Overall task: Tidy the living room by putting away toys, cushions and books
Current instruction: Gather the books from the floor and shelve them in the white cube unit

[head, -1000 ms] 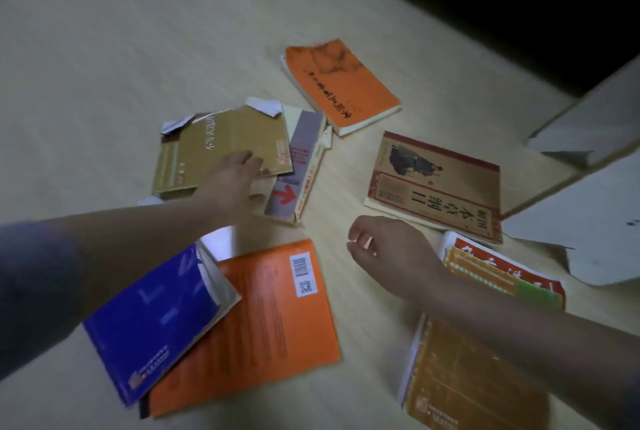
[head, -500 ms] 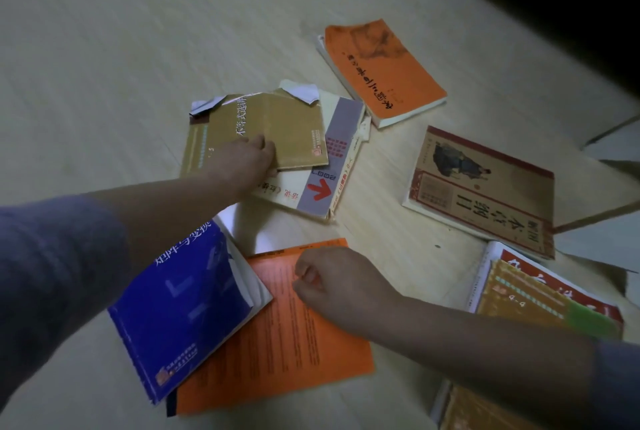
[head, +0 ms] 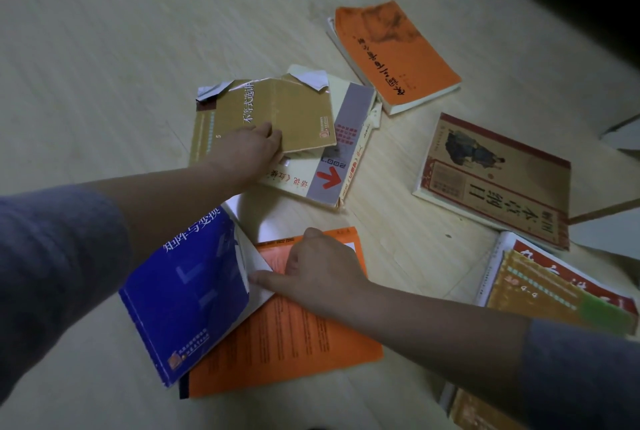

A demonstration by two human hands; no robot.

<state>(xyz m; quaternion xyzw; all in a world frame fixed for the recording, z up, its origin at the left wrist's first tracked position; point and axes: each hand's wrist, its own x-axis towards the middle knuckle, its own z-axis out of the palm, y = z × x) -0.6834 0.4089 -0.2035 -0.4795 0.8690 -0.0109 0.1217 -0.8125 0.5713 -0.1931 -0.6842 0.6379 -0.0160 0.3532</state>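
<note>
Gold book (head: 294,111), the volume under the left hand (head: 249,152), lies on the floor (head: 104,48) just beyond the blue book (head: 187,294). Its long axis runs crosswise to the reaching forearm, and its far corners are torn and curled. It rests partly on a grey-banded book (head: 346,138) marked with a red arrow, which lies beyond and to the right of the blue book. Left hand grips the gold book's near edge, with the thumb on the cover and the fingers tucked beneath. Blue book lies partly open across an orange book (head: 294,336), its white inner page turned toward the right hand (head: 322,267). Right hand sits just right of the blue book, on the orange cover. Its fingers (head: 294,261) are curled and the thumb touches the white page, but whether anything is pinched cannot be told. By this layout the left hand is nearer the gold book and would draw it back toward the blue book, while the right is nearer the blue and orange pair. Torn covers may slip on lifting.
</note>
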